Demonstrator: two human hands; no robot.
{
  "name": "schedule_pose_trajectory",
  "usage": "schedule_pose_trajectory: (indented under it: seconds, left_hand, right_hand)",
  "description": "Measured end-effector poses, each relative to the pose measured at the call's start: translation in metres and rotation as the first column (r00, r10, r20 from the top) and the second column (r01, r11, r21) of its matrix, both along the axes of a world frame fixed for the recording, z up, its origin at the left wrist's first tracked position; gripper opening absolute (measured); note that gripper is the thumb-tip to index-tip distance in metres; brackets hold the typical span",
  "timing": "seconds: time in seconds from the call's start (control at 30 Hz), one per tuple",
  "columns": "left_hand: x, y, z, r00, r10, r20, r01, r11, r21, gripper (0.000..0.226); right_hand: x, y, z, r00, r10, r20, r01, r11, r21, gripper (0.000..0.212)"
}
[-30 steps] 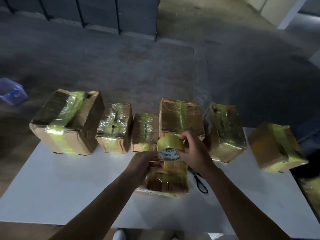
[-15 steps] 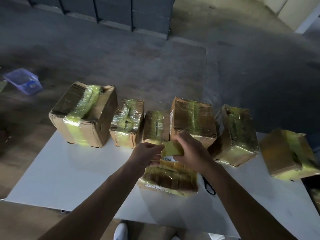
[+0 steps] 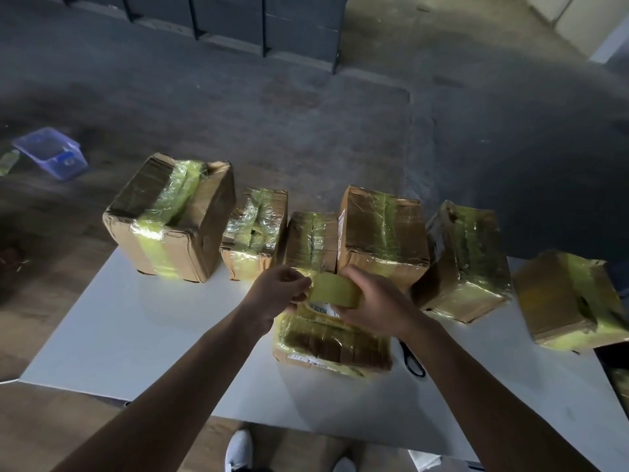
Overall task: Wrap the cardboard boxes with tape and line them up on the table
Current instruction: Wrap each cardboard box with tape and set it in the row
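Cardboard boxes [image 3: 170, 216] [image 3: 255, 233] [image 3: 311, 240] [image 3: 381, 229] [image 3: 466, 260] [image 3: 571, 301] [image 3: 333, 345], 7; 2 hands [image 3: 277, 291] [image 3: 381, 304] hold 1 tape roll [image 3: 335, 292].

White table [image 3: 136, 335] with row of taped cardboard boxes [image 3: 381, 233], black scissors [image 3: 413, 361]

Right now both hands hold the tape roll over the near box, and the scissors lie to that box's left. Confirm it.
Wrong: the head view shows the scissors to the right of the near box. The left hand and right hand do hold the tape roll.
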State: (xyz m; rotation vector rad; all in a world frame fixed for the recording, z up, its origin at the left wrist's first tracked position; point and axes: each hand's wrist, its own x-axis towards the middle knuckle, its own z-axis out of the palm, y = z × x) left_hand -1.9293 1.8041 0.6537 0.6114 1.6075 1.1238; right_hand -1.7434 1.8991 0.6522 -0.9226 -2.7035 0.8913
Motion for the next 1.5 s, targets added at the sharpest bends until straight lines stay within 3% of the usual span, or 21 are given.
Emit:
schedule_pose_trajectory:
  seconds: [0.23, 0.33, 0.4, 0.53, 0.67, 0.87, 0.97, 1.13, 1.2, 1.37, 1.43, 1.5]
  left_hand:
    - [0.003, -0.004, -0.007, 0.995, -0.024, -0.101, 0.018, 0.998, -0.058, 0.012]
    - [0.006, -0.009, -0.011, 0.998, 0.001, -0.067, -0.007, 0.996, -0.087, 0.013]
    - [0.005, -0.014, -0.014, 0.999, 0.014, 0.042, -0.011, 0.997, -0.082, 0.016]
    - [-0.01, -0.017, -0.016, 0.906, 0.054, 0.419, -0.052, 0.999, -0.017, 0.02]
    - [-0.016, -0.019, -0.018, 0.854, 0.009, 0.52, -0.006, 1.0, -0.007, 0.019]
    - [-0.018, -0.022, -0.024, 0.946, 0.019, 0.324, -0.009, 0.999, -0.033, 0.015]
    - [-0.026, -0.023, -0.025, 0.975, 0.036, 0.217, -0.028, 0.999, -0.04, 0.019]
    - [-0.032, -0.027, -0.034, 0.998, 0.042, 0.055, -0.037, 0.996, -0.078, 0.016]
    - [-0.034, -0.028, -0.037, 0.997, 0.051, 0.06, -0.046, 0.996, -0.08, 0.015]
    - [-0.044, -0.031, -0.044, 0.99, 0.049, 0.135, -0.038, 0.995, -0.087, 0.011]
    - [-0.047, -0.032, -0.047, 0.993, 0.035, 0.111, -0.024, 0.995, -0.1, 0.012]
    - [-0.048, -0.032, -0.051, 0.995, 0.031, 0.097, -0.02, 0.994, -0.107, 0.014]
  right_hand:
    - [-0.015, -0.006, 0.018, 0.989, 0.062, 0.136, -0.084, 0.982, 0.169, 0.043]
    - [-0.023, -0.009, 0.022, 0.978, 0.104, 0.178, -0.141, 0.967, 0.212, 0.043]
    - [-0.026, -0.01, 0.021, 0.979, 0.119, 0.165, -0.149, 0.972, 0.184, 0.044]
    - [-0.016, -0.009, 0.011, 0.999, 0.041, 0.001, -0.04, 0.991, -0.129, 0.053]
    - [-0.013, -0.005, 0.005, 0.977, -0.088, -0.196, -0.001, 0.91, -0.414, 0.051]
    - [-0.023, -0.009, 0.013, 0.993, -0.022, -0.118, -0.018, 0.944, -0.329, 0.055]
    - [-0.021, -0.012, 0.014, 0.998, 0.041, 0.036, -0.035, 0.986, -0.163, 0.068]
    - [-0.026, -0.017, 0.01, 0.963, 0.115, 0.245, -0.153, 0.978, 0.144, 0.069]
    - [-0.022, -0.018, 0.007, 0.969, 0.128, 0.209, -0.153, 0.982, 0.108, 0.068]
    - [-0.011, -0.025, 0.004, 0.996, 0.082, 0.035, -0.074, 0.982, -0.175, 0.058]
    - [-0.012, -0.025, 0.004, 0.998, 0.067, 0.012, -0.065, 0.987, -0.145, 0.057]
    - [-0.017, -0.023, 0.005, 0.995, 0.082, 0.051, -0.081, 0.996, -0.019, 0.057]
